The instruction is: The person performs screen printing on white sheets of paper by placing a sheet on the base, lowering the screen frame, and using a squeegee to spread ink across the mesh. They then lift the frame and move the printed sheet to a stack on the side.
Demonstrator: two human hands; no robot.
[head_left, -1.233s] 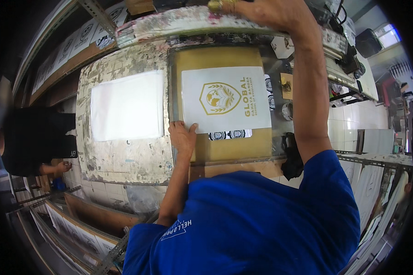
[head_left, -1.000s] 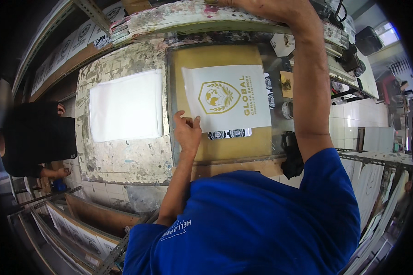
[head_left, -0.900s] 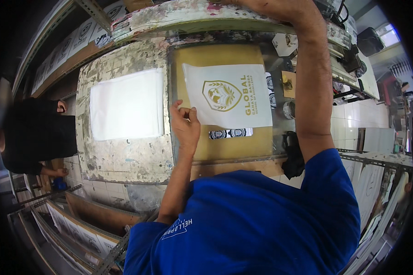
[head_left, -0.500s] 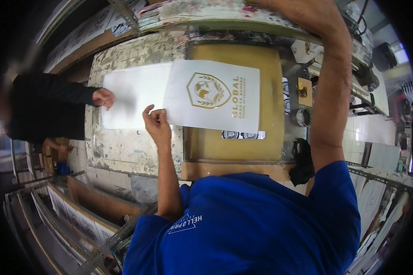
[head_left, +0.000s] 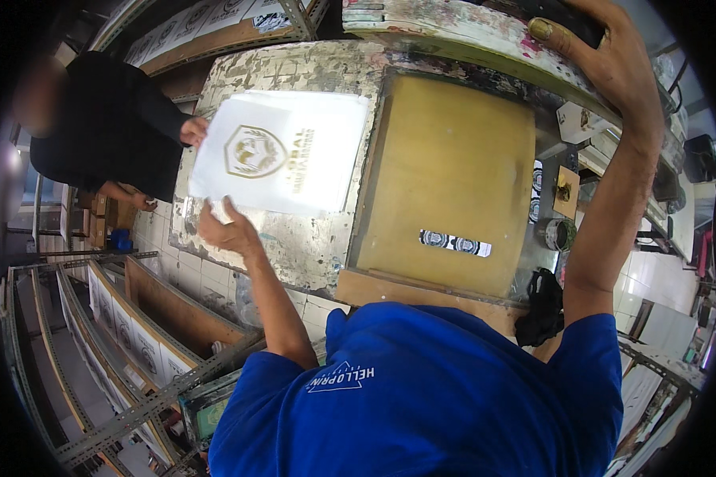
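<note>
A white sheet with a gold shield emblem [head_left: 254, 153] lies slightly blurred over a white stack [head_left: 350, 119] on the paint-stained table at left. At its near left edge is my left hand [head_left: 231, 232], thumb and fingers apart, fingertips by the edge. A co-worker's hand [head_left: 193, 132] touches the sheet's far left edge. My right hand [head_left: 605, 60] is wrapped round a long, paint-spattered wooden frame [head_left: 461, 28] raised at the far side, its stained thumb on top; the other fingers are partly cut off. Below the frame is a bare yellowish printing board [head_left: 453, 167].
A black-and-white printed strip [head_left: 455, 242] lies on the board's near part. To the right stand a tin [head_left: 559, 234], a brown card [head_left: 566, 192] and a black cloth [head_left: 540, 306]. The co-worker in black [head_left: 111, 119] stands at left; racks [head_left: 135, 334] fill the near left.
The printed sheet has moved left off the yellowish board onto the white stack. My left hand went left with it and its fingers spread. The co-worker's hand now touches the sheet.
</note>
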